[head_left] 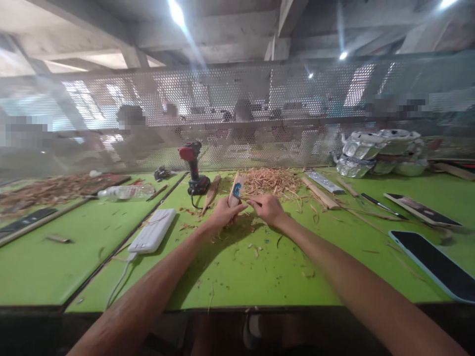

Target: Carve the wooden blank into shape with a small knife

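Note:
Near the middle of the green table, my left hand (pixel 223 213) is closed round a flat, pale wooden piece (pixel 237 186) with a blue patch on its face. The piece stands tilted upward out of the fist. Just to the right, my right hand (pixel 267 207) is closed in a pinch, its fingertips close to the lower edge of the wood. A thin dark thing shows at those fingertips, too small to name. Behind both hands lies a heap of wood shavings (pixel 272 182).
A cordless drill (pixel 193 168) stands behind left, beside a pointed wooden strip (pixel 211 194). A white power bank (pixel 153 231) lies left, a phone (pixel 434 262) right. Silver foil-like vessels (pixel 378 151) stand back right before a perforated metal screen (pixel 237 89). People sit beyond it.

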The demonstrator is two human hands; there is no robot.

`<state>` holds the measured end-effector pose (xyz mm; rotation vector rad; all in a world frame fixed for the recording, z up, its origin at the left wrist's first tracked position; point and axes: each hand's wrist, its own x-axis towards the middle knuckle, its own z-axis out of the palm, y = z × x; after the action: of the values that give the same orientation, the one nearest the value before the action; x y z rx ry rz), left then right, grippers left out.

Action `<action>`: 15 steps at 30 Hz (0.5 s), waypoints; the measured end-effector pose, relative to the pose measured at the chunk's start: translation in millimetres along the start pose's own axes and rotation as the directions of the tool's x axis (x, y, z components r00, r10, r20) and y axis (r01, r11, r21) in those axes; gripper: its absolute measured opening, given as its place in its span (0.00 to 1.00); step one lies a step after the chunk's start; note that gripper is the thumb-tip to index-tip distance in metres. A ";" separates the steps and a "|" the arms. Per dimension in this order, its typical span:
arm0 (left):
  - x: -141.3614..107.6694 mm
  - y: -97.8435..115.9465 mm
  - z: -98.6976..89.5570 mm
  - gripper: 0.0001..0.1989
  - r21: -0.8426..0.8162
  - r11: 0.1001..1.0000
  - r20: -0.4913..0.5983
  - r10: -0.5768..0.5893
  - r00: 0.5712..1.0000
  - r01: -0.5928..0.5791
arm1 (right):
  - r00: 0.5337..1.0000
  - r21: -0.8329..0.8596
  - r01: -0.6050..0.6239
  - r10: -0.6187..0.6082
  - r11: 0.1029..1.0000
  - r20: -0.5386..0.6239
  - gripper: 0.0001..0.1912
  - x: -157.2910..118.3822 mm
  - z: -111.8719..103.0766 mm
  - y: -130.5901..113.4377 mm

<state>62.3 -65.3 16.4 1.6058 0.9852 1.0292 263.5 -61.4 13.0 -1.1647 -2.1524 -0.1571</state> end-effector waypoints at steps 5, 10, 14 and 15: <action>-2.2 5.8 0.5 0.19 0.018 1.000 0.010 -0.003 1.000 0.002 | 0.999 0.006 -0.021 0.021 1.000 0.026 0.13 0.8 1.8 -3.7; -4.4 13.1 4.8 0.15 0.031 0.998 -0.026 -0.059 0.998 0.059 | 0.998 -0.005 -0.022 0.023 1.000 0.065 0.14 0.3 0.0 0.8; -4.9 15.8 5.8 0.15 0.044 0.996 -0.023 -0.073 0.997 0.074 | 0.999 -0.030 -0.010 0.011 0.999 0.052 0.14 -0.6 -0.3 4.4; -5.0 16.1 5.5 0.15 0.049 0.996 -0.020 -0.070 0.997 0.071 | 0.999 -0.035 -0.005 0.007 0.999 0.049 0.14 -0.7 -0.1 4.9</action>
<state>67.9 -75.1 30.1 1.5930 1.0793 0.9796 267.6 -59.0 11.7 -1.2061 -2.1971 -0.1661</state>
